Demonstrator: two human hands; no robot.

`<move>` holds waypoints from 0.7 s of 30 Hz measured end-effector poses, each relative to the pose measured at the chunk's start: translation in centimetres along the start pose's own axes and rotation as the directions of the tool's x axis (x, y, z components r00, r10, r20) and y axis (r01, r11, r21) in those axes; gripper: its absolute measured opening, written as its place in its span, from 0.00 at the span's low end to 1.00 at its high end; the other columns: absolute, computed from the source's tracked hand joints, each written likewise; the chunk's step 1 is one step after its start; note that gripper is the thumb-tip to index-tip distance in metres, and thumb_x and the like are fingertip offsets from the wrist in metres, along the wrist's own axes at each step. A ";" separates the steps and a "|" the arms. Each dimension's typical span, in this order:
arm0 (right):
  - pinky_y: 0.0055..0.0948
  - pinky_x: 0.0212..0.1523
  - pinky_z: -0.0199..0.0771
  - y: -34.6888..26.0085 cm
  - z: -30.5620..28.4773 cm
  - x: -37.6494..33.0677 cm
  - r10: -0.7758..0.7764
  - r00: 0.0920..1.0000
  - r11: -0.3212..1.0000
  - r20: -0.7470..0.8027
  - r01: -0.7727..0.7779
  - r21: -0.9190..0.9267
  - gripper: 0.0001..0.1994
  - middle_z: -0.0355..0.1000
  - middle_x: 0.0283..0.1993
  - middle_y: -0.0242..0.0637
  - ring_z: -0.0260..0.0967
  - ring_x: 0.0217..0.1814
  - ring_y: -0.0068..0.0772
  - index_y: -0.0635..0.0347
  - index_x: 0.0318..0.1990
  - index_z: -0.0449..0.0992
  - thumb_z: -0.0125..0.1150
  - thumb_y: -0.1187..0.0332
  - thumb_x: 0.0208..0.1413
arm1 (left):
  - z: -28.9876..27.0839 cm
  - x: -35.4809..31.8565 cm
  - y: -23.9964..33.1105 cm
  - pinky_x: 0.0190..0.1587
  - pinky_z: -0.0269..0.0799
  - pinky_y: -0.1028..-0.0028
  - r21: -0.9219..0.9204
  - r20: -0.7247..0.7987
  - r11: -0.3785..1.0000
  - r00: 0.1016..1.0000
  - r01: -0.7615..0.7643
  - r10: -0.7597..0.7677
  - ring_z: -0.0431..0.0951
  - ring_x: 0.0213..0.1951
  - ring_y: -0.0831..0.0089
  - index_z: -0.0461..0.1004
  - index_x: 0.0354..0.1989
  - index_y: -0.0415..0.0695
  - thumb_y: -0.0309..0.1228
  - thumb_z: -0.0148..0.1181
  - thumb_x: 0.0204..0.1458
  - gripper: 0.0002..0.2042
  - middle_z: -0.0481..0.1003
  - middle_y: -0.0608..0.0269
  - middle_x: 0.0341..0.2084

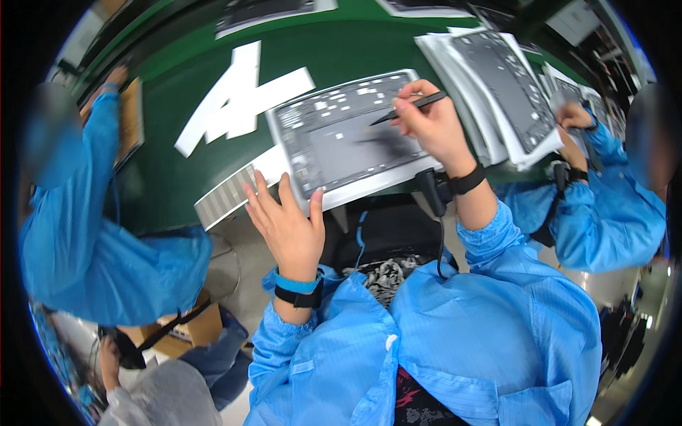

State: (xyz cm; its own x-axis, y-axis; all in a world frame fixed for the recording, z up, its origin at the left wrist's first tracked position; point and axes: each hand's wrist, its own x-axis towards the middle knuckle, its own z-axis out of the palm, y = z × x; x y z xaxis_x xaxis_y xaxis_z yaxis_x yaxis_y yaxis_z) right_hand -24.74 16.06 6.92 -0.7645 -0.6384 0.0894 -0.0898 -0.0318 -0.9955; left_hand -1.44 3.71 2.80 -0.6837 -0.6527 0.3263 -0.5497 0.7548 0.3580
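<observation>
A dark grey flat panel with many small white patches lies on a white sheet in front of me at the table's near edge. My right hand is closed in a pinch on slim black tweezers. Their tip hovers over or touches the panel's middle; I cannot tell which. With fingers spread, my left hand rests at the panel's lower left corner, holding nothing. Its fingertips are beside a strip of grey-striped label sheet, which sticks out past the table edge.
White paper strips lie crossed on the green table. At right is a stack of similar panels and sheets. Co-workers in blue sit at left and right. A brown board stands by the left one.
</observation>
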 end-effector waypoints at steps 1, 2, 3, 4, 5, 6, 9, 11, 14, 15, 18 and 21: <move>0.16 0.25 0.70 0.0 -2.9 0.0 0.034 0.999 0.999 -0.022 -0.034 0.001 0.09 0.72 0.23 0.28 0.71 0.24 0.17 0.61 0.42 0.71 0.63 0.68 0.59 | 0.3 0.2 1.3 0.65 0.54 0.47 -0.107 -0.076 0.989 0.993 -0.102 0.094 0.56 0.66 0.36 0.68 0.55 0.33 0.37 0.61 0.56 0.23 0.60 0.36 0.62; 0.15 0.25 0.70 0.1 -5.3 -0.5 0.176 0.977 0.983 -0.121 -0.181 -0.028 0.09 0.71 0.22 0.28 0.71 0.23 0.17 0.62 0.41 0.72 0.63 0.67 0.60 | 0.7 0.4 2.8 0.65 0.54 0.47 -0.123 -0.056 0.986 0.993 -0.113 0.106 0.56 0.66 0.36 0.68 0.55 0.33 0.37 0.61 0.56 0.23 0.60 0.36 0.62; 0.15 0.24 0.70 0.2 -7.3 -1.1 0.135 0.987 0.991 -0.092 -0.136 -0.014 0.09 0.71 0.22 0.28 0.71 0.23 0.17 0.62 0.41 0.72 0.63 0.67 0.60 | 1.4 0.7 4.5 0.64 0.57 0.49 -0.263 -0.015 0.947 0.983 -0.183 0.185 0.59 0.64 0.38 0.68 0.55 0.33 0.35 0.61 0.56 0.22 0.61 0.36 0.61; 0.14 0.24 0.69 0.5 -8.8 -1.5 0.166 0.978 0.985 -0.128 -0.171 -0.030 0.09 0.71 0.22 0.27 0.71 0.22 0.18 0.63 0.41 0.73 0.63 0.67 0.60 | 2.1 1.1 6.1 0.63 0.59 0.52 -0.397 0.004 0.886 0.964 -0.242 0.265 0.61 0.63 0.39 0.67 0.54 0.33 0.32 0.61 0.55 0.21 0.62 0.36 0.59; 0.16 0.26 0.72 0.8 -9.8 -1.7 0.164 0.974 0.979 -0.154 -0.179 -0.092 0.09 0.71 0.24 0.28 0.69 0.22 0.17 0.63 0.40 0.74 0.62 0.67 0.60 | 2.9 1.4 7.7 0.62 0.61 0.53 -0.427 0.026 0.860 0.947 -0.279 0.320 0.63 0.61 0.40 0.68 0.53 0.33 0.31 0.61 0.55 0.21 0.63 0.36 0.59; 0.16 0.26 0.72 1.1 -10.3 -2.0 0.159 0.975 0.982 -0.153 -0.173 -0.080 0.09 0.71 0.24 0.28 0.69 0.22 0.17 0.63 0.40 0.74 0.62 0.67 0.60 | 3.8 1.9 9.3 0.62 0.63 0.54 -0.464 0.030 0.827 0.927 -0.318 0.374 0.65 0.60 0.41 0.68 0.52 0.32 0.30 0.61 0.54 0.20 0.63 0.36 0.58; 0.20 0.31 0.75 2.1 -10.4 -2.1 0.101 0.993 0.980 -0.069 -0.111 -0.163 0.08 0.72 0.28 0.30 0.70 0.26 0.17 0.66 0.39 0.74 0.61 0.69 0.59 | 5.9 2.9 12.3 0.62 0.64 0.55 -0.488 0.091 0.803 0.895 -0.341 0.436 0.63 0.62 0.41 0.66 0.54 0.30 0.29 0.62 0.53 0.22 0.62 0.36 0.59; 0.20 0.29 0.73 2.4 -10.3 -1.8 0.085 0.994 0.974 -0.072 -0.098 -0.204 0.08 0.73 0.27 0.30 0.71 0.26 0.18 0.66 0.38 0.74 0.61 0.69 0.58 | 7.0 3.4 13.2 0.64 0.63 0.56 -0.484 0.134 0.803 0.877 -0.348 0.461 0.61 0.64 0.41 0.64 0.56 0.28 0.29 0.62 0.53 0.25 0.61 0.35 0.61; 0.20 0.28 0.71 2.5 -10.3 -1.5 0.082 0.994 0.966 -0.072 -0.097 -0.240 0.08 0.74 0.26 0.30 0.71 0.25 0.17 0.65 0.38 0.75 0.62 0.69 0.57 | 7.8 3.5 13.6 0.64 0.62 0.56 -0.446 0.179 0.825 0.868 -0.347 0.462 0.61 0.64 0.41 0.63 0.57 0.28 0.29 0.61 0.53 0.25 0.61 0.35 0.61; 0.20 0.27 0.70 2.5 -10.4 -1.5 0.096 0.993 0.957 -0.062 -0.109 -0.270 0.08 0.74 0.25 0.30 0.70 0.25 0.17 0.65 0.38 0.75 0.62 0.69 0.57 | 8.0 3.5 13.6 0.64 0.62 0.56 -0.445 0.162 0.820 0.868 -0.360 0.470 0.61 0.64 0.41 0.63 0.57 0.28 0.29 0.61 0.53 0.25 0.61 0.35 0.61; 0.19 0.30 0.71 2.3 -10.5 -1.8 0.069 0.997 0.904 -0.041 -0.080 -0.421 0.08 0.73 0.28 0.30 0.71 0.27 0.17 0.66 0.38 0.74 0.61 0.70 0.58 | 8.2 3.3 13.6 0.65 0.61 0.56 -0.428 0.178 0.831 0.868 -0.356 0.464 0.60 0.65 0.42 0.63 0.58 0.28 0.29 0.61 0.53 0.26 0.60 0.35 0.61; 0.22 0.25 0.67 2.2 -9.8 -2.1 -0.064 0.995 0.874 -0.074 0.020 -0.485 0.08 0.72 0.21 0.31 0.68 0.22 0.19 0.65 0.33 0.76 0.62 0.68 0.54 | 8.2 3.2 13.7 0.65 0.61 0.57 -0.425 0.186 0.834 0.868 -0.352 0.461 0.60 0.65 0.42 0.62 0.58 0.28 0.29 0.61 0.53 0.26 0.60 0.35 0.62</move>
State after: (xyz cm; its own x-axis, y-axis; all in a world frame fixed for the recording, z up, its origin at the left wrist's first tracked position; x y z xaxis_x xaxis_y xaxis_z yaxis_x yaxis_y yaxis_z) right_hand -29.63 24.90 4.84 -0.8021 -0.5768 0.1547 -0.4035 0.3324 -0.8525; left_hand -15.09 12.53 1.58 -0.9360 -0.2060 0.2854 -0.0137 0.8316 0.5553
